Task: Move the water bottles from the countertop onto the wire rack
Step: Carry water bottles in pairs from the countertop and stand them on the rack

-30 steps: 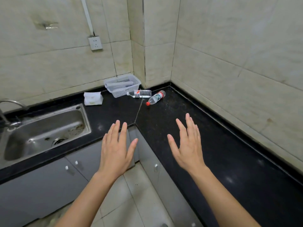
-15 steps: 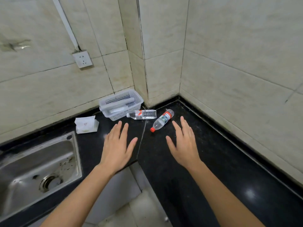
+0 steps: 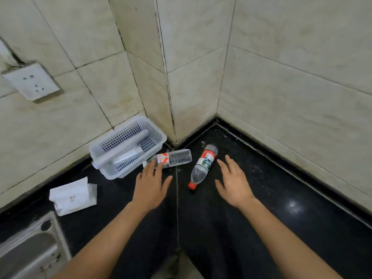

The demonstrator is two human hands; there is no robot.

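Observation:
Two clear water bottles lie on their sides on the black countertop in the corner. One with a white cap and an orange-marked label rests against the white basket. The other, with a red cap and a green-and-red label, lies to its right. My left hand is open, its fingertips over the cap end of the white-capped bottle. My right hand is open just right of the red-capped bottle, apart from it. A white perforated plastic basket holding a white tube stands by the wall.
A white tissue pack lies left of my left hand. A steel sink fills the lower left corner. A wall socket sits on the tiled wall. Tiled walls close the corner behind the bottles.
Both hands have moved forward toward the bottles and the view has closed in on the corner. My left fingertips now overlap the white-capped bottle.

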